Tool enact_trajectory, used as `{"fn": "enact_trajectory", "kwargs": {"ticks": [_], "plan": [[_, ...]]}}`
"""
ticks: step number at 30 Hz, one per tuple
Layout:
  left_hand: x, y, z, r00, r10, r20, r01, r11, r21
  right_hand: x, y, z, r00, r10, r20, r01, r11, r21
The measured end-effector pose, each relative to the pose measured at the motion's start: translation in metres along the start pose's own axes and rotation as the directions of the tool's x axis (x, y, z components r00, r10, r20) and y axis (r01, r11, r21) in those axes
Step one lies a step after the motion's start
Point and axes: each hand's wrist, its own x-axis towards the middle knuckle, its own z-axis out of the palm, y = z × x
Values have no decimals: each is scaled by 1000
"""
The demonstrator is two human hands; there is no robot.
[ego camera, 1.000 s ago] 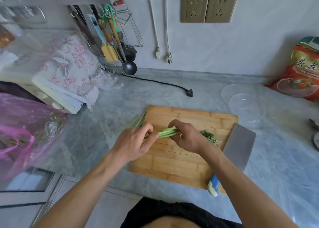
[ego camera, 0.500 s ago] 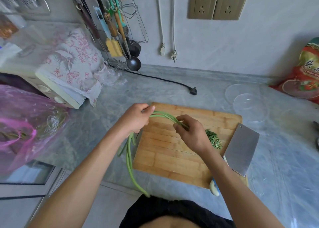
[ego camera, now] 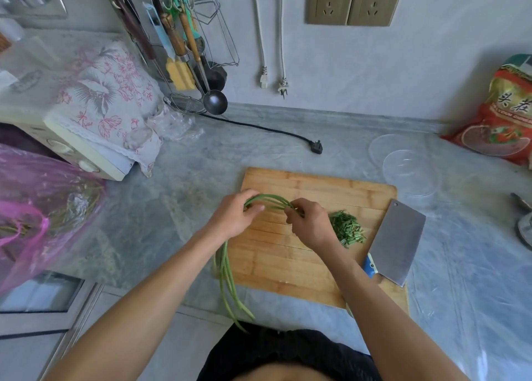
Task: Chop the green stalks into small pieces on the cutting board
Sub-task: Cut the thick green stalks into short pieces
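Note:
A bunch of long green stalks (ego camera: 269,200) arches over the wooden cutting board (ego camera: 316,187). My left hand (ego camera: 234,218) grips the bend of the bunch above the board's left part. Its long ends (ego camera: 229,279) hang down past the board's left edge and over the counter's front. My right hand (ego camera: 311,225) pinches the other end of the stalks near the board's middle. A small heap of chopped green pieces (ego camera: 347,228) lies just right of that hand. A cleaver (ego camera: 398,241) with a blue and white handle lies flat on the board's right edge.
Two clear plastic lids (ego camera: 410,170) lie behind the board at the right, beside a red food bag (ego camera: 505,115). A black plug and cord (ego camera: 316,147) lie on the grey counter. A pink plastic bag (ego camera: 37,207) sits far left, and a utensil rack (ego camera: 184,49) hangs at the back.
The stalks lay flat across the board a second ago; both hands lifted and bent them, so the long ends swung down over the counter's front edge. The hands have since stayed close together.

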Motion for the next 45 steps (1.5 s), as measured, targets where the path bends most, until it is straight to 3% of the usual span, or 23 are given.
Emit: {"fn": "enact_trajectory", "kwargs": {"ticks": [3,6,10,16,18,23,26,31,33,34,36,38,40,42,45], "plan": [[7,10,-2,987,-157,-21,153,979,-134,-5,-2,-8,998,52,21,-55,985,164],[14,21,-14,907,-387,163,420,846,-329,-9,-9,-18,998,58,8,-58,966,252],[21,23,-39,863,-397,312,496,782,-377,-3,-18,-19,998,52,-28,-42,960,277],[26,-22,-10,949,-250,194,265,963,-54,3,-1,5,983,156,94,-166,980,113],[24,-34,-1,958,-231,171,246,967,-71,0,6,9,978,179,111,-189,978,92],[29,-53,10,979,-199,-38,186,956,-226,-8,17,8,976,214,50,-217,975,58],[22,-55,9,986,-139,-88,126,982,-139,-15,18,8,981,191,25,-190,981,-27],[-17,-58,-1,977,81,-195,-81,997,8,-31,12,15,997,76,-27,-79,989,-124],[-35,-64,1,971,2,-237,4,1000,25,-35,8,19,999,31,28,-27,991,-130],[-46,-71,3,962,-116,-247,129,991,39,-39,6,25,997,17,73,-8,993,-119],[-56,-76,9,906,-380,-189,401,912,86,-43,5,34,991,13,131,-1,996,-94],[-63,-77,18,849,-520,-96,526,848,64,-47,5,43,986,19,164,-6,997,-78],[-63,-71,27,827,-559,-64,562,827,32,-49,5,49,982,28,187,-15,997,-73],[-59,-67,32,851,-520,-80,525,846,89,-52,7,50,978,46,204,-32,997,-70],[-53,-70,21,857,-477,-195,500,862,86,-55,8,48,976,63,209,-48,996,-74]]}}
